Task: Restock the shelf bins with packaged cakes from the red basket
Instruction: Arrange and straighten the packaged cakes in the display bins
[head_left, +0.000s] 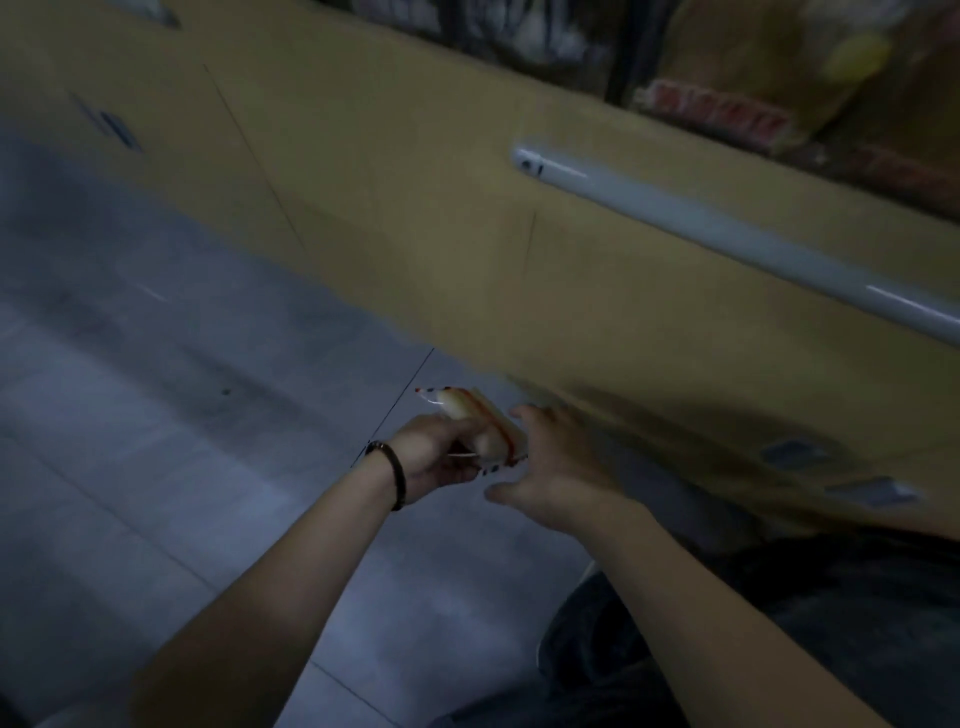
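Near the camera, above grey floor tiles (156, 415), the left hand (436, 462), wearing a dark bracelet (397, 475), is gripping a clear-wrapped packaged cake (480, 421), its fingers curling round the wrapper. The right hand (561, 478) is hovering just beside the cake, fingers spread and holding nothing. Beyond them a yellow shelf base panel (415, 208) is carrying a grey rail (727, 234), and red-labelled packs (717, 114) are sitting above it, their print too blurred to read.
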